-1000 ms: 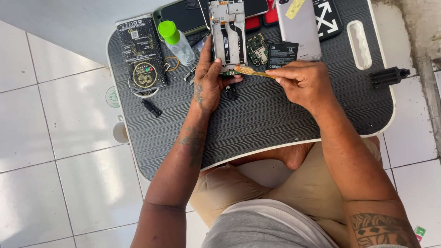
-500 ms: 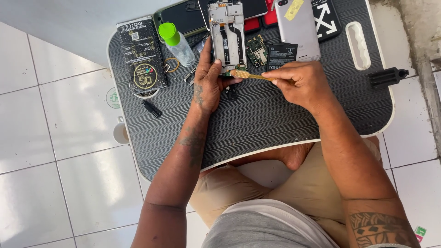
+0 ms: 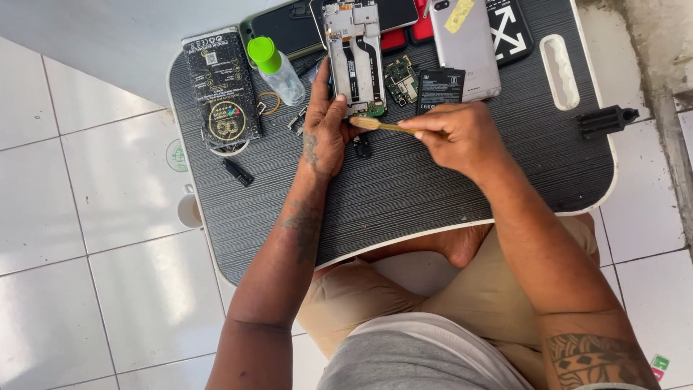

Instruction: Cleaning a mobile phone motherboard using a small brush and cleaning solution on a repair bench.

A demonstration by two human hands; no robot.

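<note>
An opened phone frame [image 3: 355, 58] lies near the far edge of a dark ribbed lap table [image 3: 404, 188]. My left hand [image 3: 325, 126] rests on the table and grips the frame's lower left edge. My right hand [image 3: 451, 133] holds a small wooden-handled brush [image 3: 379, 125] whose bristle end touches the frame's bottom. A green circuit board [image 3: 401, 79] and a black battery [image 3: 439, 88] lie just right of the frame.
A clear bottle with a green cap [image 3: 276, 68], a black printed box [image 3: 220, 90], a silver phone back [image 3: 465, 43], a white oval handle slot [image 3: 559, 61], a black clip [image 3: 605, 119] and small loose parts [image 3: 238, 172] sit on the table. White floor tiles surround it.
The brush tip has shifted slightly left along the bottom of the phone frame. My left hand keeps its grip in the same place.
</note>
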